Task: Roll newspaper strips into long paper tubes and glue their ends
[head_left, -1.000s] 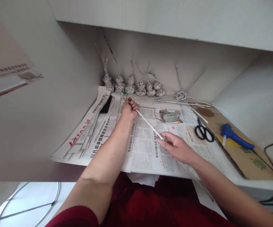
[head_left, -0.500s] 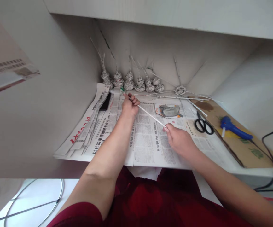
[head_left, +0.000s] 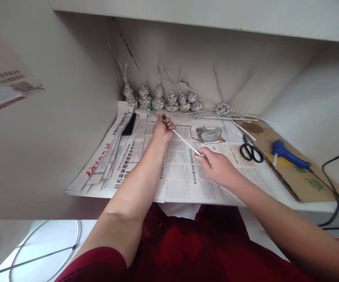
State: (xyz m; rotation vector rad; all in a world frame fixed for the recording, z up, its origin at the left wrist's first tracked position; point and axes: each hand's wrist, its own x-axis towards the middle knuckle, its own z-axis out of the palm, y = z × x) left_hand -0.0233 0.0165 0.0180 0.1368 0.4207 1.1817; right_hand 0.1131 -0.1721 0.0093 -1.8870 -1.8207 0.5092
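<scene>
From my head camera, I see my left hand (head_left: 164, 129) closed around a slim white rolled-paper stick (head_left: 185, 141) near its far end, while my right hand (head_left: 215, 163) pinches it lower down between thumb and fingers. It slants above printed newspaper sheets (head_left: 181, 182), in front of gourd-shaped woven-paper figures (head_left: 158, 103).

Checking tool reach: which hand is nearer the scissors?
Right. The right hand is left of the scissors; the left hand is much farther left and farther back.

White rod (head_left: 186, 142) in both hands (head_left: 163, 129)
</scene>
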